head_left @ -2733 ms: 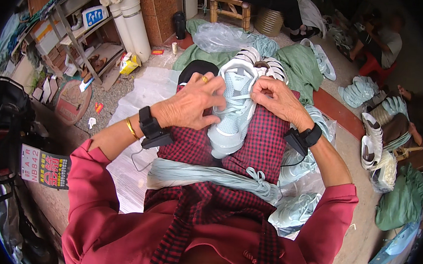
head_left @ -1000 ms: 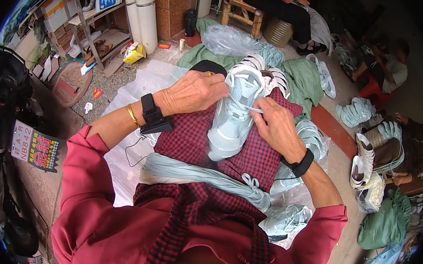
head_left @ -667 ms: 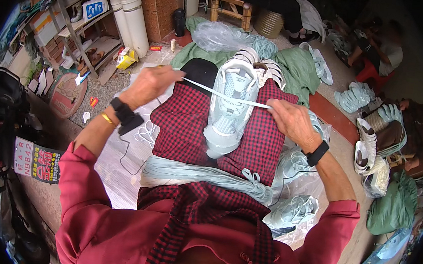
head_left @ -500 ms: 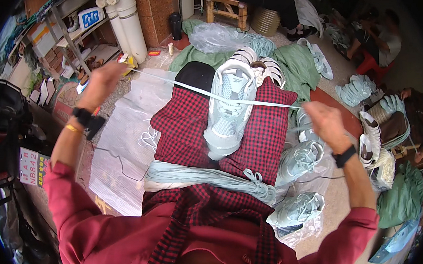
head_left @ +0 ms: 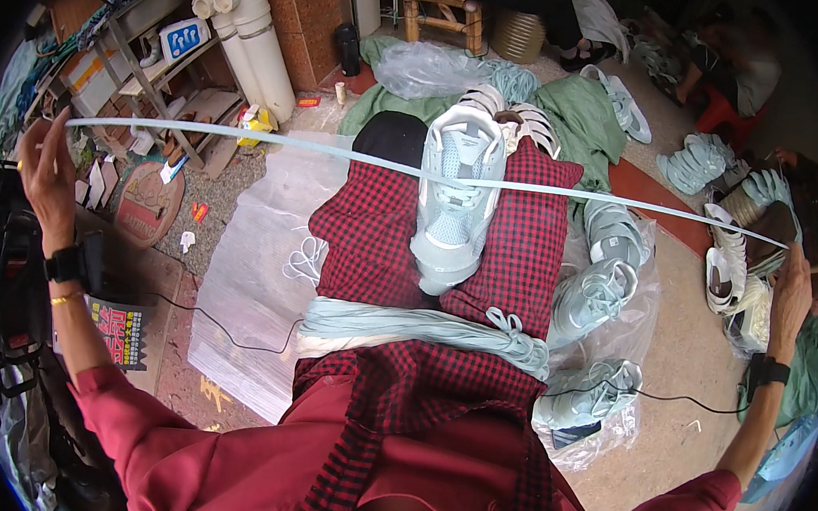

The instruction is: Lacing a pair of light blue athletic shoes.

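Pale blue lace (head_left: 530, 187) is being gripped at both ends; one end is pinched in the fingertips of the left hand (head_left: 48, 174), way out at the left side, and the other is pinched by the right hand (head_left: 791, 290), way out at the right; it's pulled pretty much straight across the front of the body. The middle of it is threaded through the upper part of a pale blue and white sneaker (head_left: 448, 228), which is propped between the knees, toe pointed back at the wearer; both thighs are covered by a red and black checked apron (head_left: 524, 255), and a fat bundle of laces (head_left: 403, 328) is laid across the lap. Over on the right, more laced sneakers (head_left: 593, 297) are lined up along some clear plastic; on the left, the ground is covered by a whitish sheet (head_left: 255, 253). Farther out, a green cloth (head_left: 586, 140) is spread past the knees; a bamboo chair (head_left: 442, 16) is occupied by another person (head_left: 524, 10), only partly shown.
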`<action>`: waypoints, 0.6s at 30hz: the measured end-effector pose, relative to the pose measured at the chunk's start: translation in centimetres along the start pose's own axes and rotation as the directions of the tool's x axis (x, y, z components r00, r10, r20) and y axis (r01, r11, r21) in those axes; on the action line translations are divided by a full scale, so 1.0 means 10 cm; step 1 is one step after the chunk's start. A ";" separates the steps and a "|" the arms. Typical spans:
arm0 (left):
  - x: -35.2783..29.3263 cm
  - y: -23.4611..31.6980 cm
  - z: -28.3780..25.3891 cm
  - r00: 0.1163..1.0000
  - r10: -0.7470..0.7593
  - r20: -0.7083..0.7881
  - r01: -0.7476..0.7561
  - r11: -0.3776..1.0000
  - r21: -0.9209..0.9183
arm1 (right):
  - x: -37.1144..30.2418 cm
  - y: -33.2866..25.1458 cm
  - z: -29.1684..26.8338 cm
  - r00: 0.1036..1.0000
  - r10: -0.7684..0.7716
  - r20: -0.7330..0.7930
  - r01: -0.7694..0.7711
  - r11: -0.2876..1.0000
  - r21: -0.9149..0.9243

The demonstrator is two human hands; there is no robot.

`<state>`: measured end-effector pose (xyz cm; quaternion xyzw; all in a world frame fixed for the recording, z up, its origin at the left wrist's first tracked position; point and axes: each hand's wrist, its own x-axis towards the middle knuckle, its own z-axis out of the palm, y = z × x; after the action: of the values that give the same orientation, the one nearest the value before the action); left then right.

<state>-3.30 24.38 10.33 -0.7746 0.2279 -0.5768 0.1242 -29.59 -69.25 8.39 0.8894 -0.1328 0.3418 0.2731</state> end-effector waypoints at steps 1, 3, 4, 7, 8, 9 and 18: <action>0.01 0.02 -0.08 0.992 0.055 -0.111 -0.045 0.995 0.086 | -0.05 -0.05 -0.06 1.000 0.007 -0.003 -0.007 1.000 0.001; -0.09 0.23 -0.16 0.958 -0.158 -0.238 0.188 0.976 0.108 | -0.08 -0.21 -0.23 0.949 -0.086 -0.304 0.008 0.969 -0.249; -0.17 0.36 -0.11 0.918 -0.245 -0.311 0.269 0.962 0.036 | -0.19 -0.20 -0.20 0.917 0.009 -0.399 -0.065 0.990 -0.128; 0.00 1.11 -0.14 0.563 -0.719 -0.408 0.449 0.680 -0.580 | -0.41 -0.91 0.22 0.791 0.472 -0.388 -0.226 0.816 0.532; -0.11 1.32 0.23 0.473 -0.849 -0.236 0.448 0.463 -0.765 | -0.52 -1.16 0.29 0.799 0.543 -0.258 -0.237 0.679 0.695; -0.04 1.53 0.26 0.464 -0.884 -0.056 0.465 0.297 -0.834 | -0.53 -1.48 0.40 0.802 0.589 -0.098 -0.239 0.468 0.851; 0.30 3.50 0.90 0.745 -0.263 0.613 0.495 -0.398 -0.772 | 0.32 -4.02 0.11 0.936 -0.174 0.306 -0.349 -0.356 0.867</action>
<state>-1.40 -8.04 -5.86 -0.6388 0.2822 -0.1245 -0.7048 -9.63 -37.32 -5.98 0.7521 0.0928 0.1748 -0.6286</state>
